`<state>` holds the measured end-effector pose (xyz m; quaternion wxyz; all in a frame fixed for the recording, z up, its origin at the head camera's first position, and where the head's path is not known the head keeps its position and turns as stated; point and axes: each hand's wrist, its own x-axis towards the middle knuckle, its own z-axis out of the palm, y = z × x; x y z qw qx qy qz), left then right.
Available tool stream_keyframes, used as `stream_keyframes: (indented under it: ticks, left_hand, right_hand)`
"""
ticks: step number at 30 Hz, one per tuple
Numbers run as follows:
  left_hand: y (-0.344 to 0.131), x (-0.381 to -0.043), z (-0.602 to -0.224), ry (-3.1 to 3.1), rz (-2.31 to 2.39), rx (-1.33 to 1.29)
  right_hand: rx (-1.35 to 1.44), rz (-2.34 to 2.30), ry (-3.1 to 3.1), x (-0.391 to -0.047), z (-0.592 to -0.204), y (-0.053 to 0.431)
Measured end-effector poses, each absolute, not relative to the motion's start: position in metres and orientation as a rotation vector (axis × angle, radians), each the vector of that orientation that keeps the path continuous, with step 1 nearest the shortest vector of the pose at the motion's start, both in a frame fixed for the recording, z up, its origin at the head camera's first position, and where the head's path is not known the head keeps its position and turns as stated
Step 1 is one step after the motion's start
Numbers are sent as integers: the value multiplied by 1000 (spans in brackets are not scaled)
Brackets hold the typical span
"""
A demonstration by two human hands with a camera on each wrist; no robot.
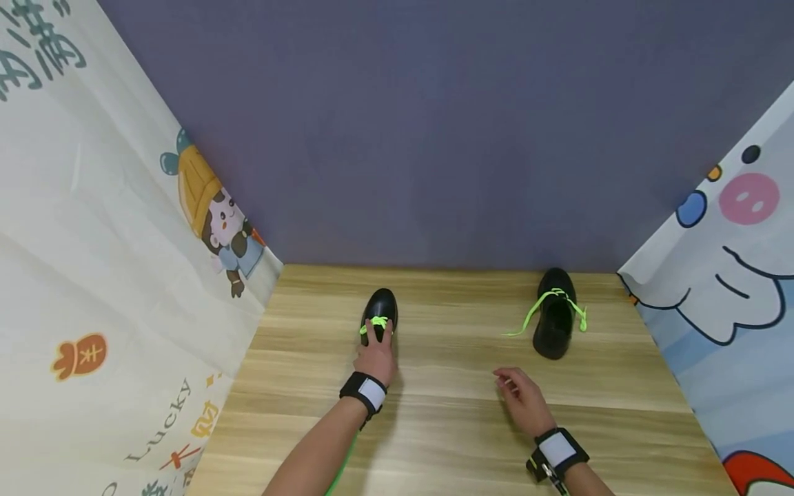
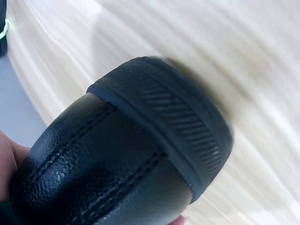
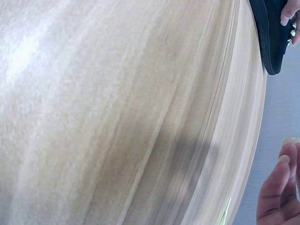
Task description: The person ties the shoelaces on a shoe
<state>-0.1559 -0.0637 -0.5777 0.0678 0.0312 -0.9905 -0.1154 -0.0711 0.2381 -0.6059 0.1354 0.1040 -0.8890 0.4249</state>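
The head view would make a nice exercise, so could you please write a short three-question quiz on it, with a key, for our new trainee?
1. Which hand touches the shoe on the left: a) right, b) left, c) neither?
2. True or false: the shoe on the right has loose laces, with ends reaching out past both its sides.
3. Fill in the gap: the laces on both shoes are bright ____.

Key:
1. b, the left hand.
2. True.
3. Green.
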Motion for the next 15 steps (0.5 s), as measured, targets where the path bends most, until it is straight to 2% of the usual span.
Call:
stream_keyframes:
  ticks: [15]
  left_hand:
    - [-104,-196,-579,-3015,-422,263]
  right_hand:
    - [245,1273,-2593,-70,-606,234]
